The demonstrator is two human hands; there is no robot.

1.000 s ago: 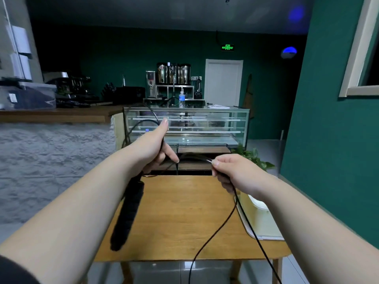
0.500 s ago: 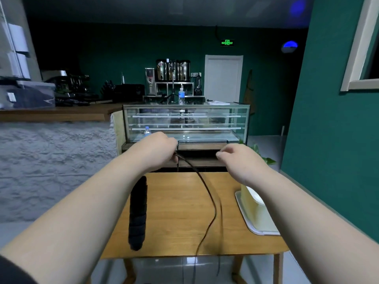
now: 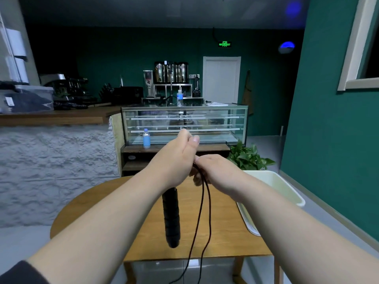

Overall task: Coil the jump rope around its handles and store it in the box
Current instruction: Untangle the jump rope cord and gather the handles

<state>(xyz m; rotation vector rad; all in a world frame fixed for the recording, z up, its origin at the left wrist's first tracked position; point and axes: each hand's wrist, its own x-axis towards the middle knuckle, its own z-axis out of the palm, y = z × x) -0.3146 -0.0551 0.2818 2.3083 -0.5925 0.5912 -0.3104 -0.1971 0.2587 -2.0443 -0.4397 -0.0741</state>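
My left hand (image 3: 176, 158) grips the top of the black ribbed jump rope handles (image 3: 171, 217), which hang straight down over the wooden table (image 3: 141, 228). My right hand (image 3: 213, 171) touches the left one and pinches the thin black rope (image 3: 202, 218). Two strands of rope drop from my fingers past the table's front edge toward the floor. The pale box (image 3: 287, 193) stands open at the table's right side, under my right forearm.
A glass display case (image 3: 184, 124) with a blue water bottle (image 3: 146, 138) stands behind the table. A potted plant (image 3: 249, 156) sits behind the box. A stone-faced counter runs along the left, a green wall along the right.
My hands have come together from about a hand's width apart. The rope now hangs as two strands from my right fingers, and the handles hang more upright. The view has tilted down.
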